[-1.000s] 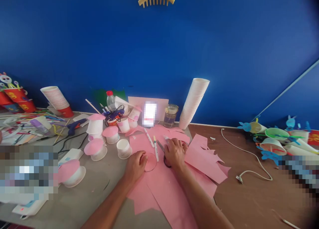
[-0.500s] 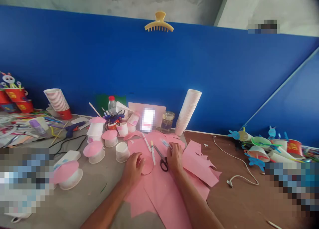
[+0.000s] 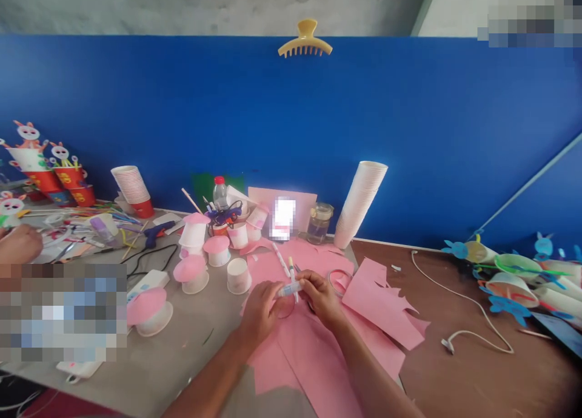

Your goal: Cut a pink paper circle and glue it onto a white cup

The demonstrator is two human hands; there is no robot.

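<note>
Both hands meet over pink paper (image 3: 313,351), gripping a small clear tube with pale blue markings (image 3: 290,289); its exact kind is unclear. My left hand (image 3: 260,313) has its fingers closed at the tube's left end. At the other end, my right hand (image 3: 324,300) pinches it between thumb and fingers. Just under the tube lies a round pink piece (image 3: 285,307), partly covered by my left fingers. Two white markers (image 3: 280,259) lie beyond the hands. My right hand mostly hides the scissors. Beside that hand sits a ring-shaped roll (image 3: 339,281), perhaps tape.
Paper cups with pink tops (image 3: 191,273) and a plain white cup (image 3: 239,276) stand left. Behind are a lit phone (image 3: 282,218), a glass jar (image 3: 320,224) and a leaning cup stack (image 3: 361,204). A white cable (image 3: 459,303) lies right. Another person's hand (image 3: 20,245) is at far left.
My right hand has brought the tube from beside the scissors toward my left hand, which now grips it too. The roll has come into view. Another person's hand appears at left as the view shifts.
</note>
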